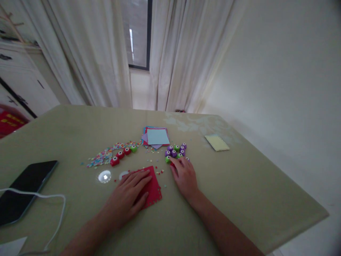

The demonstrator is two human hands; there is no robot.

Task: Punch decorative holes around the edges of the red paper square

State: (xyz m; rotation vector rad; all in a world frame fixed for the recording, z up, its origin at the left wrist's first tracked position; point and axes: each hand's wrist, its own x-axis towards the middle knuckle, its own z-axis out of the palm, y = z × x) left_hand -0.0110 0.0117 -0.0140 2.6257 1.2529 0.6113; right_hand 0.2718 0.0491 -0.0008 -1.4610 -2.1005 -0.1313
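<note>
My left hand (131,193) lies flat with fingers stretched over a sheet of red paper (154,188), whose edges are notched. My right hand (185,176) is at the near side of a cluster of purple and green craft punches (173,153) with white, eye-like tops. Its fingertips close on a small red craft punch (172,164), mostly hidden under them. Beside the fingers sits a green punch (168,159). To the left, several red punches (120,155) and a green punch (133,148) stand in a slanting row.
Coloured paper confetti (106,155) is heaped behind the row. A stack of coloured paper (158,136) lies beyond, with a pale yellow sheet (217,142) at the right. A dark tablet (25,188) and a white cable (60,213) are at the left of the table (239,199).
</note>
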